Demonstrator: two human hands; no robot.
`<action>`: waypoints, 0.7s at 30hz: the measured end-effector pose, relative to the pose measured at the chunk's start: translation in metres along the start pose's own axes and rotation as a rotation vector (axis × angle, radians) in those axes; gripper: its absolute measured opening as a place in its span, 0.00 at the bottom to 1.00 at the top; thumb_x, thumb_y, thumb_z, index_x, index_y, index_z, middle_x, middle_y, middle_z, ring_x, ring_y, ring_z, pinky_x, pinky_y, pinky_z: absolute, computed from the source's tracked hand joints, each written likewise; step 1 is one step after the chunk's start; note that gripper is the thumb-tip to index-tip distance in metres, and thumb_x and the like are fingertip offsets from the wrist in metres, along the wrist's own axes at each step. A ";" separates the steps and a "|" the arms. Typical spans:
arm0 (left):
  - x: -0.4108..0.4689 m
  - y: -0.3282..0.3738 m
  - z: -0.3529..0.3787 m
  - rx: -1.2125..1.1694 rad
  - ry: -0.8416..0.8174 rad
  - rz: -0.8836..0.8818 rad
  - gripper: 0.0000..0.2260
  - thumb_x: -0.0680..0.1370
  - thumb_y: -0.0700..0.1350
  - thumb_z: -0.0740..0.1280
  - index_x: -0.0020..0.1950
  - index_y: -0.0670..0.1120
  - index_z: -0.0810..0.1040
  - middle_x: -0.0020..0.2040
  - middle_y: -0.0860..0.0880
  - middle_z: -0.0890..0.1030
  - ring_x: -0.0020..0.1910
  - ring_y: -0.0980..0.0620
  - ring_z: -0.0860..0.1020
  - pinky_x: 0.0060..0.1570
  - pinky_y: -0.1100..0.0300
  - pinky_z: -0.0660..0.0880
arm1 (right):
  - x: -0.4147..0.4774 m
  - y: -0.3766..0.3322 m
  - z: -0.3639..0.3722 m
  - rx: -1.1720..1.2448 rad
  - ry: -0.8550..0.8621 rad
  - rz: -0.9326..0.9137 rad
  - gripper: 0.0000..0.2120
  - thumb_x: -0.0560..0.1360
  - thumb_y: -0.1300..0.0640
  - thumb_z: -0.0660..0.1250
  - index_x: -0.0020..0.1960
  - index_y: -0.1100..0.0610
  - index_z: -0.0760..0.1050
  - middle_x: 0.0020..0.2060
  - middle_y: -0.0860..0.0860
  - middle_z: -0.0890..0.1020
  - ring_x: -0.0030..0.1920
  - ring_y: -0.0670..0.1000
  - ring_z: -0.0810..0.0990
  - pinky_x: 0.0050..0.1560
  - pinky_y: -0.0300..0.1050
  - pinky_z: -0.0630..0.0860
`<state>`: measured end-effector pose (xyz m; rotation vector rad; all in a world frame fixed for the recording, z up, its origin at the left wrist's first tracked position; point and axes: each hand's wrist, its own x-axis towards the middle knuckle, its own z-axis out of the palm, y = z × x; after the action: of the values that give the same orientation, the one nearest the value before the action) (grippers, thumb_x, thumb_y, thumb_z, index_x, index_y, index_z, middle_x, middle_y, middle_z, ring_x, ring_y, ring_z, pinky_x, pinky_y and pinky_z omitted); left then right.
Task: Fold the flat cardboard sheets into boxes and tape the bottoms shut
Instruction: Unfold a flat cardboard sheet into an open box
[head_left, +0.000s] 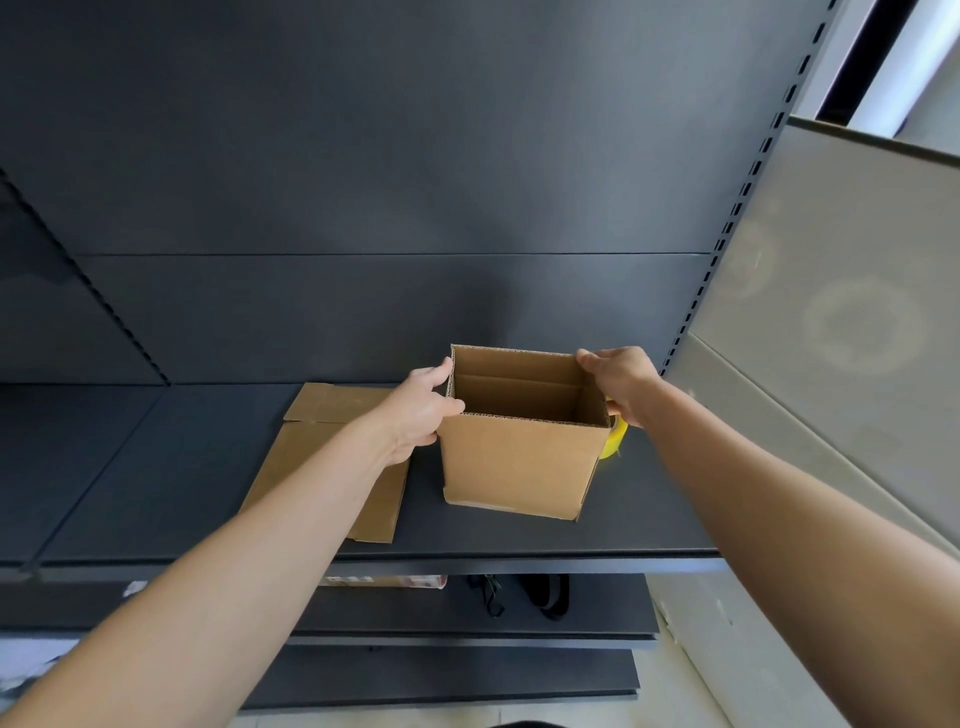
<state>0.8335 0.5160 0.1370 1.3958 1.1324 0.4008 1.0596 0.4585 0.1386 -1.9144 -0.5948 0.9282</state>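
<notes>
A brown cardboard box (519, 462) stands upright and open at the top on the dark shelf (156, 467). My left hand (421, 410) grips its left wall near the top corner. My right hand (621, 382) grips the box's right top corner and also has a yellow tape roll (613, 441) hanging under the fingers, mostly hidden behind the box. A flat cardboard sheet (332, 415) lies on the shelf to the left of the box, partly under my left forearm.
The dark back panel (363, 182) rises behind the shelf. A slotted upright (727, 234) and a grey side panel (831, 312) close off the right. Lower shelves (467, 675) hold a small carton (384, 580) and black items (545, 595).
</notes>
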 end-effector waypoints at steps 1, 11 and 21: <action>-0.001 0.000 -0.001 0.015 -0.012 0.000 0.29 0.80 0.37 0.61 0.77 0.53 0.55 0.77 0.54 0.52 0.73 0.46 0.60 0.70 0.40 0.60 | 0.000 0.000 0.001 -0.010 0.009 -0.004 0.17 0.78 0.52 0.66 0.63 0.59 0.76 0.49 0.56 0.81 0.52 0.59 0.81 0.53 0.56 0.80; -0.005 0.005 0.011 0.035 -0.096 -0.025 0.21 0.82 0.35 0.55 0.73 0.51 0.66 0.73 0.52 0.60 0.65 0.50 0.64 0.65 0.46 0.62 | 0.005 0.000 0.007 -0.048 0.042 -0.021 0.19 0.77 0.51 0.67 0.64 0.60 0.76 0.57 0.57 0.79 0.53 0.58 0.79 0.58 0.52 0.77; 0.006 -0.014 0.003 -0.102 -0.057 -0.093 0.22 0.81 0.35 0.54 0.71 0.53 0.70 0.69 0.46 0.70 0.65 0.47 0.69 0.66 0.52 0.67 | 0.000 0.008 -0.020 0.404 -0.367 0.149 0.09 0.78 0.62 0.55 0.49 0.61 0.74 0.43 0.55 0.79 0.39 0.53 0.79 0.38 0.44 0.77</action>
<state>0.8335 0.5161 0.1213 1.2537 1.1109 0.3456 1.0758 0.4448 0.1374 -1.4503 -0.4345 1.3975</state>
